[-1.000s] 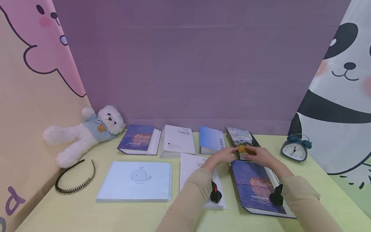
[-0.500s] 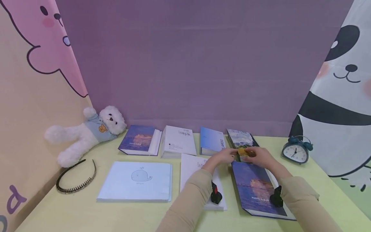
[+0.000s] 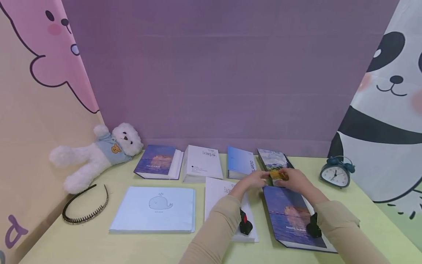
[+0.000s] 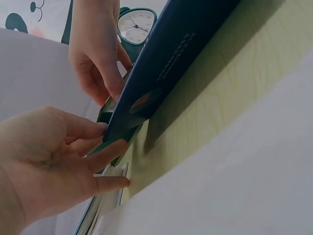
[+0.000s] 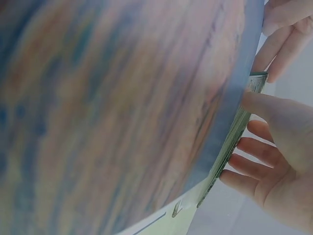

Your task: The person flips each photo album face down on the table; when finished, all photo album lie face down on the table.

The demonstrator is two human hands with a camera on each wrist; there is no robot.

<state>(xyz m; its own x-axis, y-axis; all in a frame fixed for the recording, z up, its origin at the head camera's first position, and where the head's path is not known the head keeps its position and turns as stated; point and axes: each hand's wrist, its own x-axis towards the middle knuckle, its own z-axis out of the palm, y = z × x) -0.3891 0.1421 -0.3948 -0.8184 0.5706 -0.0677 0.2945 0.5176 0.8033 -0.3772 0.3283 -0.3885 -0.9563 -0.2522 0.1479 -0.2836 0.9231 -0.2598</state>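
A dark-edged book with a painted landscape cover (image 3: 272, 159) lies at the back right, and both hands are at its near end. My right hand (image 3: 297, 180) grips its near right corner, with yellow cover showing between thumb and fingers. In the right wrist view this hand's fingers (image 5: 243, 165) lie along the page edges (image 5: 226, 147). My left hand (image 3: 252, 181) touches the near left side, its fingers spread in the left wrist view. A large blue photo album (image 3: 291, 216) lies just in front, and its edge (image 4: 168, 58) partly hides the book.
Beside the book stand a blue Polaroid album (image 3: 240, 161), a white album (image 3: 202, 163) and a smaller photo album (image 3: 155, 160). Nearer are a white book (image 3: 215, 194) and a whale-cover book (image 3: 145, 212). A headband (image 3: 82, 219), teddy bear (image 3: 112, 148) and alarm clock (image 3: 335, 175) flank them.
The head view tilts slightly, shifting everything a little down. My right fingers have drawn in a little closer at the book's corner. The book and albums stay where they were.
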